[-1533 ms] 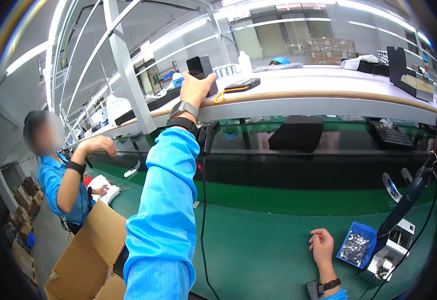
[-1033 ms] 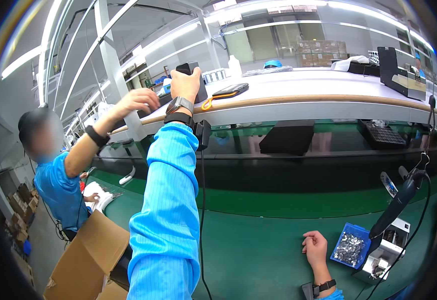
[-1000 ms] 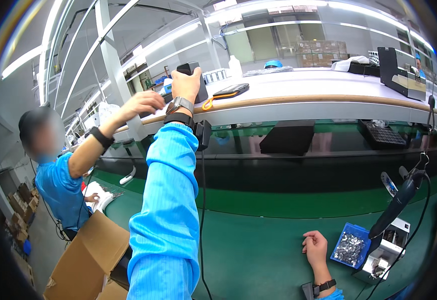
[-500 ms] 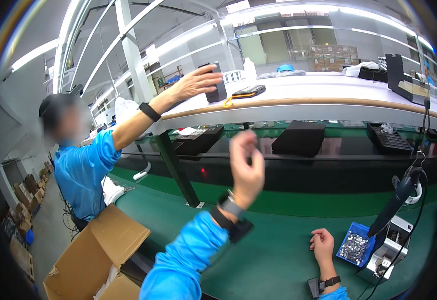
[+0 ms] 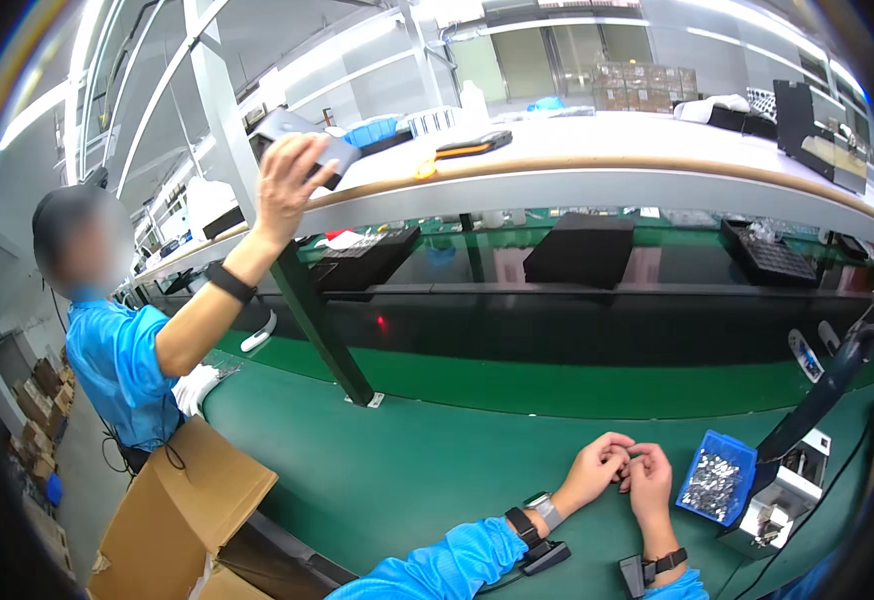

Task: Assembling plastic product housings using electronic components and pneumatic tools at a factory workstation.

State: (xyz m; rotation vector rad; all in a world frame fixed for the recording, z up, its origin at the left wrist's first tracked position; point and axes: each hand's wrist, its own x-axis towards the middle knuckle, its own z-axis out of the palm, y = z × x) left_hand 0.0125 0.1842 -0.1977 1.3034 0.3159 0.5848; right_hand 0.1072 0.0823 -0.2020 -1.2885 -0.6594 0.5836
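Close together over the green bench [image 5: 437, 470], my left hand [image 5: 592, 474] and my right hand [image 5: 649, 478] meet at the fingertips. Both have curled, closed fingers; whatever may be pinched between them is too small or hidden to make out. Just right of my right hand lies a blue bin [image 5: 717, 478] of small shiny metal parts. Beside it stands a metal fixture [image 5: 779, 505], with a dark corded hand tool [image 5: 822, 395] slanting above it.
At the left a co-worker's hand [image 5: 287, 185] grips a dark flat device [image 5: 342, 155] by the raised shelf [image 5: 577, 180]. An open cardboard box [image 5: 172, 500] stands at the lower left. A green post [image 5: 322, 325] rises from the bench; black foam blocks [image 5: 582, 250] lie beyond.
My left hand has come down and right from mid-air to meet my right hand. The co-worker's hand has moved left with the dark device, now tilted. The view has shifted slightly.
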